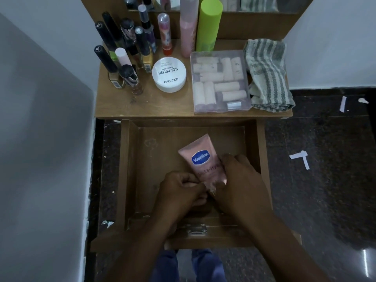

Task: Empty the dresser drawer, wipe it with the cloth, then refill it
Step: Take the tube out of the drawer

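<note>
View from above of an open wooden drawer (130,171) pulled out below a dresser surface (158,104). Both of the person's hands are inside the drawer, close together near its front. The right hand (240,180) has its grip curled around the lower end of a pink tube (201,157) marked Vaseline, fingers wrapped over its right edge. The left hand (181,192) is bunched with fingers pressed together at the tube's bottom tip; whether it pinches the tube or only touches it, I cannot tell. The tube points away from the person, tilted a little to the left, its top end over the bare drawer floor. Apart from the tube, the drawer floor shows bare.

On the surface above, a striped cloth (268,74) lies crumpled at the right edge. Just left of it sits a clear box (220,82) full of small pale rolls. Left of that is a round white tub (169,75) labelled nail polish. A cluster of dark-capped bottles (124,58) stands at the left. Behind, a green can (208,25) and a pink can (188,27) stand upright, side by side. Dark speckled floor (325,180) lies to the right.
</note>
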